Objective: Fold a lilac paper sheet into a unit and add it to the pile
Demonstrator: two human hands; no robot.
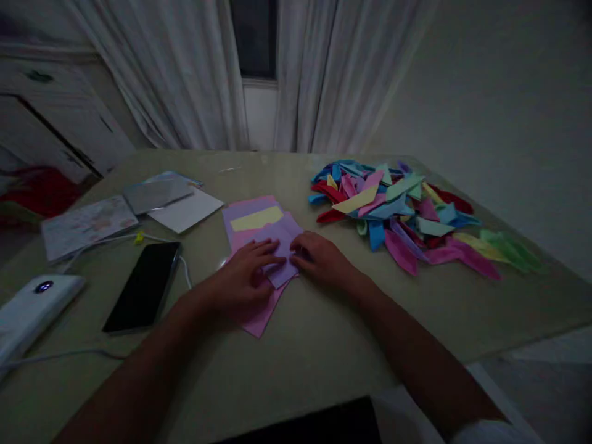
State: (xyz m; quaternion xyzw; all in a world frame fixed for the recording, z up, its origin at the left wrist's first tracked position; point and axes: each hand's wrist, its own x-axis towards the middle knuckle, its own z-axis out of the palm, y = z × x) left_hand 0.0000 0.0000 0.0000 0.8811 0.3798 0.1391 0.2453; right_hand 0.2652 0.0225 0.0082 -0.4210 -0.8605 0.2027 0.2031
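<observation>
A sheet of light purple paper (283, 233) lies before me, on top of pink paper (263, 317). Flat across its left part rests my left hand (247, 274), its fingers stretched out and slightly apart. At the sheet's right edge is my right hand (321, 258), with bent fingers and thumb closed on the paper's edge; the fingertips are partly hidden. Just beyond the hands, more purple and pink sheets lie with a pale yellow strip (256, 219) across them.
On the table's right is a heap of folded colored paper pieces (388, 203). To the left lie a black phone (143, 287), a white power bank (37, 314), cables and several flat packets (90, 225). A dark object (314, 425) shows at the near edge.
</observation>
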